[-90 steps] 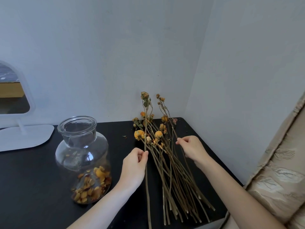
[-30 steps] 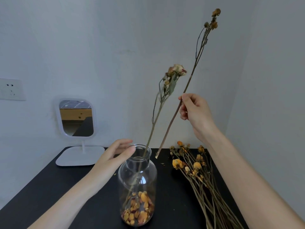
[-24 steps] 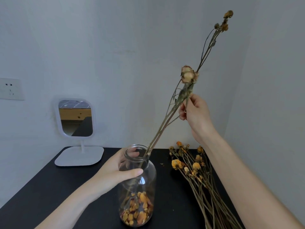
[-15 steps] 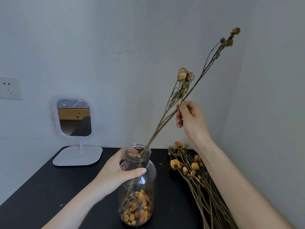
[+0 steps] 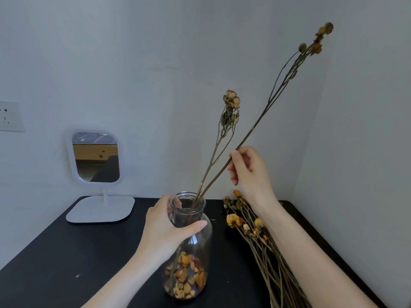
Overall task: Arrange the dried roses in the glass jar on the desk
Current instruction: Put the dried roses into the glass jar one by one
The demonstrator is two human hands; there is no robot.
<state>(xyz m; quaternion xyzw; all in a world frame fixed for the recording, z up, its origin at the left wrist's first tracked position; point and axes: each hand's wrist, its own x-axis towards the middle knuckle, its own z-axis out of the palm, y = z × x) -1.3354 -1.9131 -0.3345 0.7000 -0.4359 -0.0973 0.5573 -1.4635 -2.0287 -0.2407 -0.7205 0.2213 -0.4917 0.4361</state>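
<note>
A clear glass jar (image 5: 195, 252) with dried petals at its bottom stands on the black desk (image 5: 77, 252). My left hand (image 5: 164, 227) grips its neck and shoulder. Two dried rose stems stand in the jar's mouth. The shorter rose stem (image 5: 224, 127) leans free, topped by pale blooms. My right hand (image 5: 249, 170) pinches the long rose stem (image 5: 278, 92), which slants up to the right, its lower end inside the jar. A bundle of dried roses (image 5: 260, 238) lies flat on the desk to the right, partly behind my right forearm.
A white-framed standing mirror (image 5: 95, 158) with a flat base sits at the desk's back left. A wall socket (image 5: 10, 116) is on the left wall. Walls close the desk at the back and right. Small crumbs lie scattered on the desk.
Three seconds ago both hands were at the bundle on the desk. Since then one stem went into the jar, my left hand took the jar's neck, and my right hand lowered the long stem in.
</note>
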